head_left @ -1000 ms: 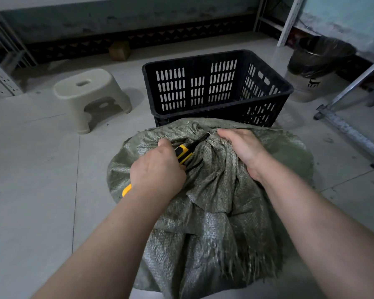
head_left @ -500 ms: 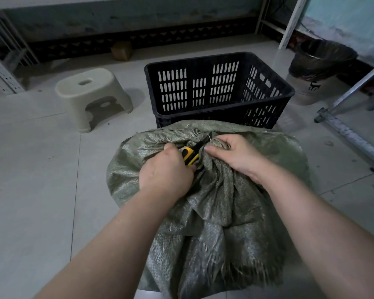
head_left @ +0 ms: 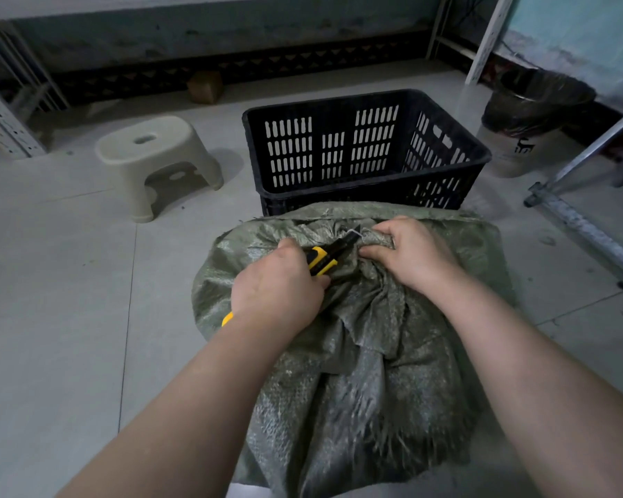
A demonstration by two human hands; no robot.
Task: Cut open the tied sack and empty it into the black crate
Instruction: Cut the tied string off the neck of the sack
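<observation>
The bulging grey-green woven plastic sack (head_left: 356, 372) stands on the floor nearest the person, its mouth bunched shut. The left hand (head_left: 277, 285) is wrapped round a yellow-and-black utility knife (head_left: 324, 258), with the blade tip at the gathered neck. I judge this to be the cutting step. The right hand (head_left: 410, 253) pinches that neck just beside the blade. Next the tie needs severing, with fingers kept out of the way — then tipping the sack into the black slotted plastic crate (head_left: 339, 199) just beyond.

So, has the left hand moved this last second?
Yes. Against the black crate, the left hand has edged slightly right, with the knife, toward the tied neck of the sack.
</observation>
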